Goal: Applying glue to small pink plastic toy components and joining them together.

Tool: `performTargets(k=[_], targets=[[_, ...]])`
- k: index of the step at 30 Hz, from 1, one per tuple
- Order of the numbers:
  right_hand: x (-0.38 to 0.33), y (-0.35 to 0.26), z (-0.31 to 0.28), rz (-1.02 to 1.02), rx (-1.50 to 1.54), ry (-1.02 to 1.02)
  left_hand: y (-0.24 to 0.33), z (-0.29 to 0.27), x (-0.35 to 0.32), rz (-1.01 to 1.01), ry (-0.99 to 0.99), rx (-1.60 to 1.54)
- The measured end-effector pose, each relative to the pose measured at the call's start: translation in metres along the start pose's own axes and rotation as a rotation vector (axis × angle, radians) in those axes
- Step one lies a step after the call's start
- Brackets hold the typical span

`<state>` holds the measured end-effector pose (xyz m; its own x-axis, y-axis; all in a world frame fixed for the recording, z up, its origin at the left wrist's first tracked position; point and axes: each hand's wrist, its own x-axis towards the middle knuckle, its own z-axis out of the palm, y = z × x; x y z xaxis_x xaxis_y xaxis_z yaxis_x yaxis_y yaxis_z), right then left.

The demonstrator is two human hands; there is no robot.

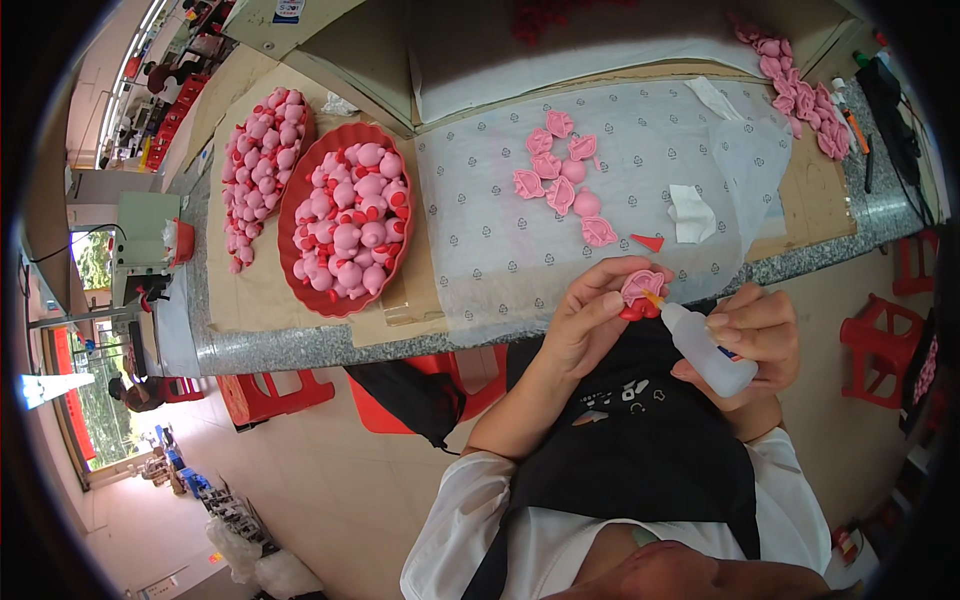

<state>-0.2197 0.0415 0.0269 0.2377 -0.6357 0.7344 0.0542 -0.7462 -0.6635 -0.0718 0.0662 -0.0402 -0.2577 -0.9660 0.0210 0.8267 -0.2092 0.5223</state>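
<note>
Near the table's front edge, my left hand (590, 315) pinches a small pink and red plastic figure part (641, 286) with its hollow side facing up. In my right hand (762, 335) is a translucent white squeeze bottle (708, 352), tilted so its yellowish nozzle reaches the hollow of the part. Whether any liquid comes out is too small to tell. Beyond my hands, a red cone-shaped cap (649, 242) lies beside a folded white tissue (691, 215). Several pink hollow pieces (558, 194) and round ones are grouped on the printed white sheet (470, 200).
At left stands a red oval basket (287, 235) full of pink and red figures, with a pile of similar figures (262, 150) beside it. More pink pieces (800, 95) lie at the far right near an orange pen-like tool (851, 120). A metal cabinet (350, 55) borders the back.
</note>
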Motion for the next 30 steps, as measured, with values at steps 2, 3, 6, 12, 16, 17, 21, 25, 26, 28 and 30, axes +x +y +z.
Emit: performTargets(k=[2, 3, 6, 12, 16, 17, 21, 25, 26, 28, 30], targets=[[0.001, 0.000, 0.000, -0.004, -0.019, 0.012, 0.000, 0.000, 0.000, 0.004, -0.007, 0.000], [0.001, 0.000, -0.001, -0.004, -0.023, 0.014, -0.001, -0.001, 0.000, 0.009, -0.014, 0.000], [0.001, 0.001, -0.003, -0.013, -0.045, -0.003, -0.001, -0.003, -0.001, 0.022, -0.015, 0.008], [0.001, 0.001, -0.005, -0.016, -0.050, 0.018, -0.004, -0.006, -0.001, 0.044, -0.040, 0.004], [0.002, 0.001, -0.005, 0.002, -0.022, 0.020, -0.005, -0.007, 0.000, 0.036, -0.052, 0.026], [0.003, 0.001, -0.004, 0.006, -0.006, 0.004, -0.005, -0.006, 0.000, 0.023, -0.043, 0.030], [0.003, -0.002, -0.003, 0.012, 0.013, -0.037, -0.005, -0.004, 0.000, 0.018, -0.039, 0.026], [-0.001, 0.002, -0.009, 0.025, 0.042, 0.014, -0.006, -0.007, 0.001, 0.013, -0.039, -0.013], [-0.001, 0.001, -0.010, 0.031, 0.061, 0.045, -0.007, -0.008, 0.001, 0.020, -0.039, -0.035], [-0.001, 0.000, -0.013, 0.011, 0.005, 0.030, -0.006, -0.008, 0.000, 0.026, -0.039, -0.057], [-0.001, 0.001, -0.013, -0.009, -0.051, 0.015, -0.004, -0.006, -0.001, 0.034, -0.030, -0.052]])
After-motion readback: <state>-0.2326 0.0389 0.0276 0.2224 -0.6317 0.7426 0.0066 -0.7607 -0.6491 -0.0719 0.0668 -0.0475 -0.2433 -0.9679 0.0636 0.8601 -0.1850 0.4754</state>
